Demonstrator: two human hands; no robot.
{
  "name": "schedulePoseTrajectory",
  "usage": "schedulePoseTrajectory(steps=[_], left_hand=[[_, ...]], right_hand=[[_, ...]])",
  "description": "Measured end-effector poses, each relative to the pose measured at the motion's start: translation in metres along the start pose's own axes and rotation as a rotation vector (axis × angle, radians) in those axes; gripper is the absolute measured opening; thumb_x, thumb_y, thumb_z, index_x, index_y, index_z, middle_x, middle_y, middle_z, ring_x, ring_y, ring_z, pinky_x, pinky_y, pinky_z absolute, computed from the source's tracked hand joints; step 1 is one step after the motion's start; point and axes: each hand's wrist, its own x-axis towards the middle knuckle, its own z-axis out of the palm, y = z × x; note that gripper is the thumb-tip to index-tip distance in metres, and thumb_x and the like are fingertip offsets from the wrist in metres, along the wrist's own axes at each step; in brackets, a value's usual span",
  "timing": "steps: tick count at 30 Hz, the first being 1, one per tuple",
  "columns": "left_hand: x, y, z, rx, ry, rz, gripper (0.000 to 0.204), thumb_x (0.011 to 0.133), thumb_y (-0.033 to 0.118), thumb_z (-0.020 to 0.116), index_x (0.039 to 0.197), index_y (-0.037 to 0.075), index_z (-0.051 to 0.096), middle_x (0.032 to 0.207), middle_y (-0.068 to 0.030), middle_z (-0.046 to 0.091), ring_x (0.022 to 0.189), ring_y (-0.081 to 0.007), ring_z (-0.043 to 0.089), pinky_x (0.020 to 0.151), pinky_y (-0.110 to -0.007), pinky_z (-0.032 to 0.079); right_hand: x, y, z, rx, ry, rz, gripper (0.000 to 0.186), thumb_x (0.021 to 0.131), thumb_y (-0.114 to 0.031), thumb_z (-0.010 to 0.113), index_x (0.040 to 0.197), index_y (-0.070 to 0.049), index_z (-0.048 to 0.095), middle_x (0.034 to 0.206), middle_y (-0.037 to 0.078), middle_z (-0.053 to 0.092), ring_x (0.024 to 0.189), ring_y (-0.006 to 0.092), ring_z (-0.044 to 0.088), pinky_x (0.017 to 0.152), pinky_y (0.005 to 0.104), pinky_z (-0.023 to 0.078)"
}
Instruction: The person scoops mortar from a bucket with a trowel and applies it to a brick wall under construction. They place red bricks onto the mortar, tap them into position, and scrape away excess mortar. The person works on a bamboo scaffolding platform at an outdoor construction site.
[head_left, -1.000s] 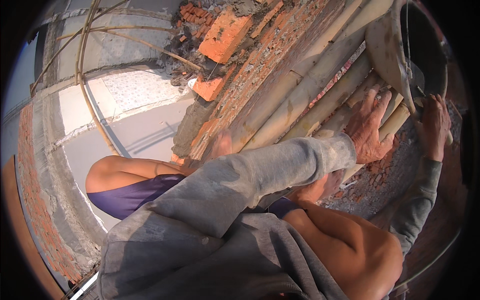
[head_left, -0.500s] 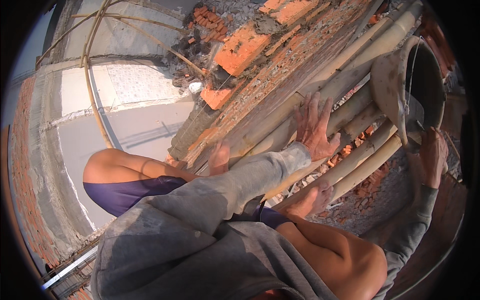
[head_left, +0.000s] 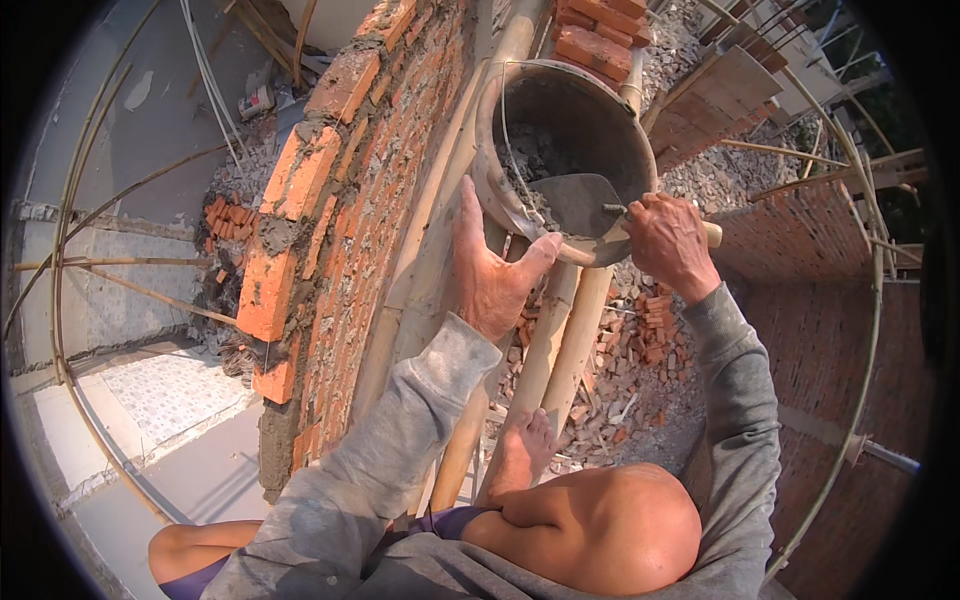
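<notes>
My left hand (head_left: 490, 275) is spread at the near left side of a grey bucket (head_left: 485, 150), its thumb by the rim and fingers pointing up along the outside. My right hand (head_left: 668, 240), at the bucket's right rim, is closed on the wooden handle of a trowel (head_left: 575, 205), whose metal blade lies inside. Grey mortar (head_left: 540, 145) shows in the bucket, which stands on bamboo poles (head_left: 580, 330). My bare foot (head_left: 525, 450) rests on the poles below.
A partly built brick wall (head_left: 295, 170) with fresh mortar runs along the left. Stacked bricks (head_left: 595, 45) sit beyond the bucket. Broken brick rubble (head_left: 640, 330) shows below the poles. A brick wall (head_left: 780, 225) and wooden boards (head_left: 720, 95) are at right; lower floors (head_left: 150, 420) lie at left.
My view has turned, bringing the bucket from the far right to upper middle. My left hand has moved from over the bamboo to the bucket's side; my right hand stays by the rim.
</notes>
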Motion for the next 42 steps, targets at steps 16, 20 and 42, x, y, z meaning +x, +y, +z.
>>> schedulePoseTrajectory(steps=[16, 20, 42], left_hand=[[-0.013, -0.008, -0.046, -0.665, 0.128, -0.424, 0.059, 0.073, -0.017, 0.056, 0.130, -0.002, 0.060, 0.114, -0.0059, 0.068, 0.095, -0.0161, 0.066, 0.084, -0.030, 0.055], [-0.031, 0.026, -0.075, -0.692, 0.019, -0.303, 0.066, 0.075, -0.016, 0.053, 0.139, -0.004, 0.058, 0.117, -0.0057, 0.068, 0.098, -0.0137, 0.065, 0.085, -0.028, 0.054], [0.000, 0.038, -0.093, -0.084, -0.471, -0.063, 0.075, 0.073, -0.005, 0.057, 0.148, 0.001, 0.057, 0.134, -0.0155, 0.069, 0.126, -0.0216, 0.061, 0.108, -0.032, 0.046]], right_hand=[[-0.007, -0.069, -0.038, -0.118, 0.111, -0.243, 0.009, 0.082, -0.010, 0.067, 0.088, -0.005, 0.071, 0.081, 0.006, 0.062, 0.083, 0.0235, 0.065, 0.070, 0.0397, 0.048], [-0.033, -0.072, -0.078, -0.107, 0.204, -0.134, 0.011, 0.081, -0.011, 0.067, 0.089, -0.004, 0.070, 0.081, 0.006, 0.060, 0.080, 0.0231, 0.062, 0.071, 0.0416, 0.046], [-0.101, -0.122, -0.084, -0.084, 0.111, 0.118, 0.007, 0.076, -0.010, 0.067, 0.080, -0.005, 0.065, 0.082, 0.010, 0.059, 0.079, 0.0282, 0.062, 0.067, 0.0432, 0.043]])
